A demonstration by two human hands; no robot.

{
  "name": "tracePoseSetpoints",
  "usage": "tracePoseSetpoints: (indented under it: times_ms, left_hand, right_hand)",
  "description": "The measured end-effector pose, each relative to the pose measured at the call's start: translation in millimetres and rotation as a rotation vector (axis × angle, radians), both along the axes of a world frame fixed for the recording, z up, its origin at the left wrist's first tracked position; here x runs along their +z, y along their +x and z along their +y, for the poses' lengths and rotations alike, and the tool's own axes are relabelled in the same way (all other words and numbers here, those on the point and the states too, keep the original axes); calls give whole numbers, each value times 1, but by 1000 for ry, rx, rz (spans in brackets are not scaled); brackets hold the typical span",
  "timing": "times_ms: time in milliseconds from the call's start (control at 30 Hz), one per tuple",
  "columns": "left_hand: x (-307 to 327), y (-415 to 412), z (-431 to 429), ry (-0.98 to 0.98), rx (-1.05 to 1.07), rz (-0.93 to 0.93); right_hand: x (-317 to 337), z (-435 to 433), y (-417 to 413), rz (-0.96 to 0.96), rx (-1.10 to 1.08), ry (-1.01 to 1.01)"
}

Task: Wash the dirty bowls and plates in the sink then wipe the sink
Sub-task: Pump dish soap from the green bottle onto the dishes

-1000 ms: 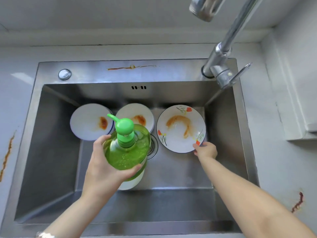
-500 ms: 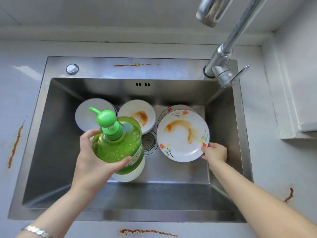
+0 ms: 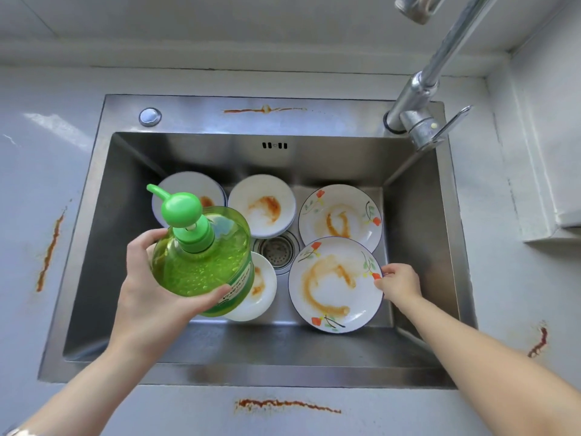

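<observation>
Five soiled dishes are counted in the sink [image 3: 94, 247] — two flowered, three plain white dishes [image 3: 262, 206] — and one green soap bottle [image 3: 201, 256] is held above them.
The soap bottle is gripped by the left hand [image 3: 151, 287], fingers curled round it; the near flowered plate [image 3: 334, 284] is pinched at its right rim by the right hand [image 3: 399, 283]. Since half a second ago it is drawn nearer, so the far flowered plate [image 3: 339, 215] is uncovered — their rims overlap. Bare steel is left along the sink's left and front.

Chrome faucet [image 3: 416, 92] back right; pale countertop [image 3: 509, 294] (streaked with orange).
</observation>
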State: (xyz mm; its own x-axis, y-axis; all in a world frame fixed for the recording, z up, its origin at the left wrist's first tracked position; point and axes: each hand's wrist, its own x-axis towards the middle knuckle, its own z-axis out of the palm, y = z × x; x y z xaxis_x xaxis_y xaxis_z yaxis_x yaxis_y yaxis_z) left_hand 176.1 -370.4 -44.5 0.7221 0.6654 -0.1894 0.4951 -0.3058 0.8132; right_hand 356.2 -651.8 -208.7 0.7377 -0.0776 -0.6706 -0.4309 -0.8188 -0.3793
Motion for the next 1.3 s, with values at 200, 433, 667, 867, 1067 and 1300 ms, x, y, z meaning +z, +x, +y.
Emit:
tracePoseSetpoints:
  times_ms: [200, 433, 667, 867, 1067, 1300]
  left_hand:
    - [2, -3, 1, -31, -13, 23]
    - [13, 11, -2, -100, -82, 54]
    - [25, 54, -24, -174, -302, 87]
    - [28, 99, -71, -351, -457, 104]
    - [4, 118, -111, -521, -480, 151]
    - [-20, 132, -105, -670, -497, 200]
  right_hand:
    - [-11, 5, -1, -12, 3, -18]
    - [16, 19, -9, -49, 174, -44]
    - [172, 72, -4, -741, 335, 631]
    - [216, 79, 11, -925, 604, 650]
    - [186, 57, 27, -1001, 443, 443]
    - [164, 61, 37, -951, 370, 390]
